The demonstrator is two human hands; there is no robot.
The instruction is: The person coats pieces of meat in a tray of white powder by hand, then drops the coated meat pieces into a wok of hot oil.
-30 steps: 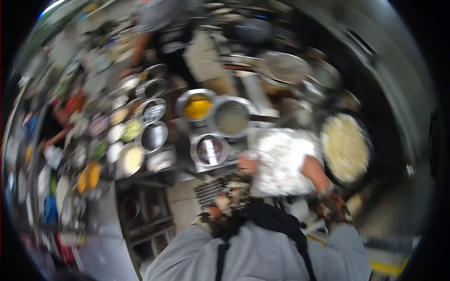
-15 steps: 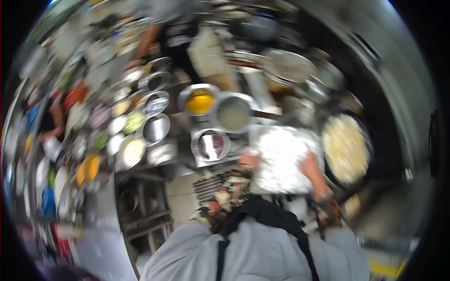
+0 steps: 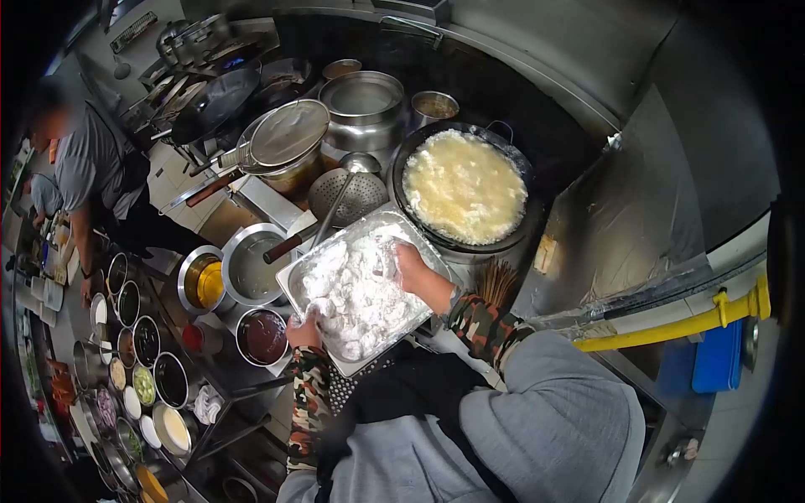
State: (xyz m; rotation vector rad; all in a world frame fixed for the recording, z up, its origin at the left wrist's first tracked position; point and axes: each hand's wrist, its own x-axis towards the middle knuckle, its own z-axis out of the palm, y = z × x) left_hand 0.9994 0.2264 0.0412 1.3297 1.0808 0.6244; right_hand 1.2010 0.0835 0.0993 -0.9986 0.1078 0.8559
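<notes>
A rectangular metal tray (image 3: 285,281) full of white, flour-coated pieces (image 3: 356,293) is in front of my body. My left hand (image 3: 303,331) is at the tray's near-left edge, its fingers bent over the rim beside the pieces. On the right side, my right hand (image 3: 415,272) reaches into the tray with its fingers down in the floured pieces; the fingertips are hidden. Just beyond the tray, a large black wok (image 3: 527,168) holds bubbling pale oil with light pieces frying (image 3: 465,189).
A perforated ladle (image 3: 335,199) lies between tray and wok. Left of the tray are a bowl of cloudy liquid (image 3: 254,264), yellow liquid (image 3: 204,281) and dark red sauce (image 3: 262,337). A co-worker (image 3: 105,159) stands at the far left. A yellow pipe (image 3: 671,327) runs at right.
The view has turned toward the wok and sharpened. The tray now appears tilted and further left in view, with both hands still at it. My right hand is now over the pieces.
</notes>
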